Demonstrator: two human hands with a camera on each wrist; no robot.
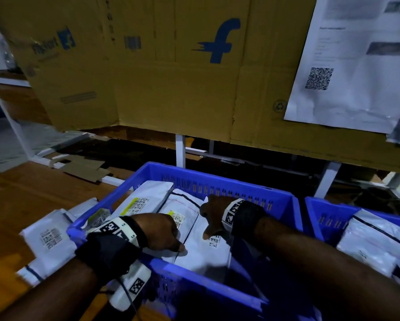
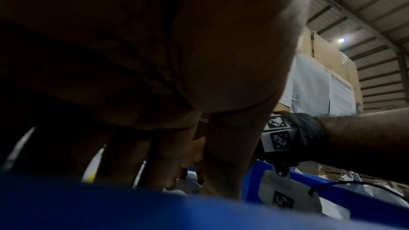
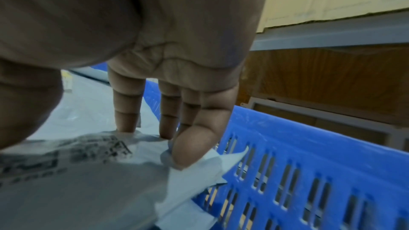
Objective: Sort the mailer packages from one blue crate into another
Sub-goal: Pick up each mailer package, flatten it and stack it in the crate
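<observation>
**Both hands reach into blue crate for a white mailer**

Loose mailers [image 1: 48, 237] lie on the wooden table at left, just beside the near blue crate [image 1: 217, 179]. Inside it, the left hand [image 1: 162, 230] presses down on a white mailer [image 1: 201, 246], fingers pointing into the stack; whether they grip an edge cannot be told. The right hand [image 1: 214, 210] meets the same mailer at the crate's far wall, fingers extended, their tips on its crumpled corner and nothing clearly pinched. A second blue crate [image 1: 321, 214] at right already holds mailers. A clean lift likely calls for catching opposite edges of the top package only, since the plastic looks slippery and stacked. Behind stands cardboard [image 1: 171, 66] printed with a blue "f" logo; a posted sheet [image 1: 356, 59] bears a QR code. The mailers' barcode labels are unreadable.
</observation>
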